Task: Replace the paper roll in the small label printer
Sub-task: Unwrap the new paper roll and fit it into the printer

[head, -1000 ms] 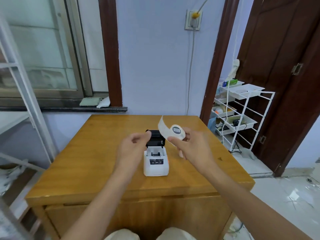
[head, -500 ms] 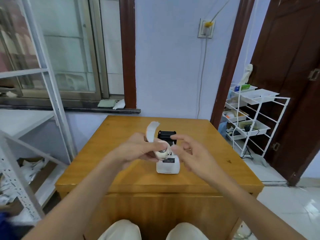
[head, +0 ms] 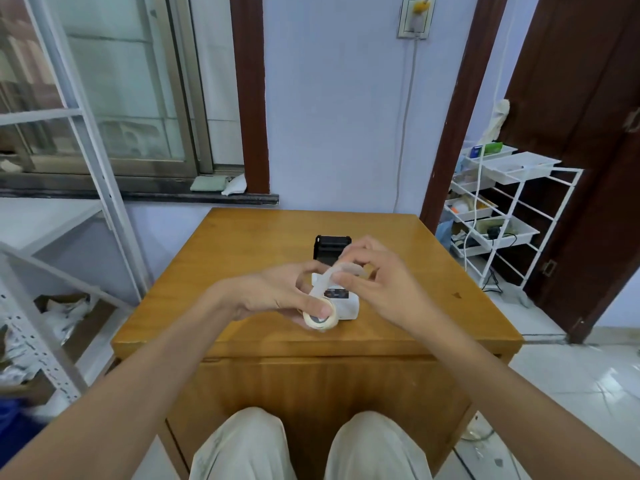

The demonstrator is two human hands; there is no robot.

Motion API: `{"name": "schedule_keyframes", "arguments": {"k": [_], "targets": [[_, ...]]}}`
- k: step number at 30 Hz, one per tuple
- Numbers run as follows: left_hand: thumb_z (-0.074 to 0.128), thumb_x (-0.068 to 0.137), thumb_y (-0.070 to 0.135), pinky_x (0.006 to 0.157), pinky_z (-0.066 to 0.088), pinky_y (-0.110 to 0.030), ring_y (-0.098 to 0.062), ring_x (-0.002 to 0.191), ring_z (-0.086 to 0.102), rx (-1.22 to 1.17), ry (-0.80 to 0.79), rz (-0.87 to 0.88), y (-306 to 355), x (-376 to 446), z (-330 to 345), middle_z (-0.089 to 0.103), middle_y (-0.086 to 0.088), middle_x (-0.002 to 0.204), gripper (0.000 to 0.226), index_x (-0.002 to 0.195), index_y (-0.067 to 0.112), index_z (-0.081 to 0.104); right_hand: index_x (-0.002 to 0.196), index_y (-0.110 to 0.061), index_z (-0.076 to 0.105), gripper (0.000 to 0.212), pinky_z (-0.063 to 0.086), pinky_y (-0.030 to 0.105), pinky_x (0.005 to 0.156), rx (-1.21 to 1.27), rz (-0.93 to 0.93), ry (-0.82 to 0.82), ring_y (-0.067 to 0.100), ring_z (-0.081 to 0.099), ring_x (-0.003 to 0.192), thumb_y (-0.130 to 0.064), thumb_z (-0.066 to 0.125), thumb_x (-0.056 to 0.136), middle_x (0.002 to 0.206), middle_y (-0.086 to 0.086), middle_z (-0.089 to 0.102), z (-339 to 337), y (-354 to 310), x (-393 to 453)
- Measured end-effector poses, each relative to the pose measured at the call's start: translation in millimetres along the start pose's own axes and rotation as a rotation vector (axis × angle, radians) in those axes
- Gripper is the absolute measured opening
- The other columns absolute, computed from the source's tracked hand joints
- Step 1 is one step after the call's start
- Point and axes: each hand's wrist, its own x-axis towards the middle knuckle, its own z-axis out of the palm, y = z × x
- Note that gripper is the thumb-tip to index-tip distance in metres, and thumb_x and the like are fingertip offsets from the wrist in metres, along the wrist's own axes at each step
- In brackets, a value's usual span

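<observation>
Small white paper roll point(head: 319, 317), pinched in left hand point(head: 277, 292) just in front of the boxy white label printer point(head: 343, 303); right hand point(head: 377, 275) grips its curling loose strip point(head: 341, 270)

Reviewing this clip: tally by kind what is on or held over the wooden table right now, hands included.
Label printer: 1, white body, black lid raised
Paper roll: 1, in the left hand's grip, its loose strip pinched by the right hand
Hands: 2, left hand, right hand
Total: 4
</observation>
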Motion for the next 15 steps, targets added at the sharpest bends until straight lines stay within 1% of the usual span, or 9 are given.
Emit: {"name": "schedule_keyframes", "arguments": {"k": [1,3,4,6,7,9,11,13,15], "targets": [[0.082,0.089,0.016,0.084,0.061,-0.028,-0.016,0.097,0.076,-0.021,-0.001,0.0,-2.0,-0.2,0.8,0.077,-0.009,0.105,0.065,0.144,0.029,0.05,0.091,-0.018,0.08,0.003,0.046,0.015,0.079,0.021,0.014,0.007,0.01,0.063,0.098,-0.02,0.079,0.092,0.103,-0.002,0.064,-0.6,1.2,-1.5],[0.08,0.091,0.016,0.084,0.06,-0.028,-0.021,0.101,0.077,-0.05,0.012,0.017,-4.3,-0.5,3.0,0.08,-0.009,0.104,0.063,0.145,0.03,0.05,0.09,-0.018,0.079,0.002,0.045,0.015,0.077,0.052,0.039,0.031,0.01,0.064,0.096,-0.019,0.079,0.092,0.101,-0.004,0.068,-0.5,3.2,-3.4],[0.079,0.092,0.017,0.087,0.06,-0.03,-0.025,0.105,0.077,-0.063,0.024,0.033,-5.5,-0.7,4.0,0.08,-0.012,0.109,0.061,0.145,0.03,0.051,0.091,-0.018,0.079,0.002,0.047,0.019,0.077,0.068,0.047,0.045,0.012,0.065,0.095,-0.018,0.078,0.093,0.1,-0.004,0.069,0.1,4.5,-4.9],[0.078,0.093,0.019,0.095,0.06,-0.038,-0.033,0.11,0.076,-0.117,0.029,0.072,-7.6,-0.4,6.4,0.078,-0.018,0.117,0.059,0.145,0.029,0.052,0.091,-0.017,0.079,0.002,0.053,0.037,0.08,0.104,0.052,0.067,0.015,0.066,0.097,-0.017,0.077,0.093,0.099,-0.005,0.071,2.2,4.7,-9.6],[0.077,0.092,0.019,0.096,0.06,-0.039,-0.035,0.11,0.076,-0.16,0.024,0.09,-8.6,0.3,8.6,0.077,-0.02,0.119,0.059,0.145,0.026,0.052,0.091,-0.017,0.078,0.003,0.054,0.044,0.084,0.123,0.057,0.067,0.016,0.067,0.099,-0.016,0.077,0.093,0.1,-0.005,0.072,2.6,3.6,-12.4],[0.076,0.091,0.021,0.091,0.061,-0.037,-0.033,0.107,0.076,-0.245,0.04,0.118,-11.0,2.6,13.0,0.076,-0.023,0.12,0.057,0.143,0.022,0.055,0.092,-0.015,0.078,0.004,0.055,0.051,0.087,0.158,0.061,0.055,0.015,0.069,0.103,-0.013,0.075,0.095,0.103,-0.007,0.075,2.6,2.6,-17.3],[0.075,0.092,0.022,0.09,0.061,-0.036,-0.033,0.109,0.075,-0.313,0.079,0.135,-14.0,5.6,16.1,0.075,-0.023,0.122,0.052,0.141,0.02,0.058,0.091,-0.015,0.077,0.007,0.057,0.047,0.087,0.179,0.054,0.049,0.011,0.071,0.106,-0.011,0.073,0.096,0.107,-0.008,0.078,2.4,1.9,-21.0],[0.073,0.095,0.022,0.095,0.061,-0.04,-0.039,0.113,0.073,-0.4,0.108,0.15,-20.7,8.7,16.3,0.074,-0.022,0.126,0.048,0.142,0.017,0.06,0.087,-0.019,0.074,0.017,0.059,0.039,0.085,0.201,0.043,0.079,0.01,0.072,0.108,-0.007,0.07,0.097,0.111,-0.008,0.079,1.7,2.3,-23.8],[0.073,0.095,0.024,0.092,0.063,-0.039,-0.04,0.108,0.074,-0.506,0.149,0.157,-28.4,10.3,14.7,0.074,-0.022,0.123,0.049,0.141,0.013,0.06,0.084,-0.02,0.07,0.02,0.059,0.029,0.084,0.205,0.032,0.109,0.01,0.074,0.107,-0.005,0.068,0.098,0.113,-0.007,0.08,2.3,3.5,-28.1]]}}
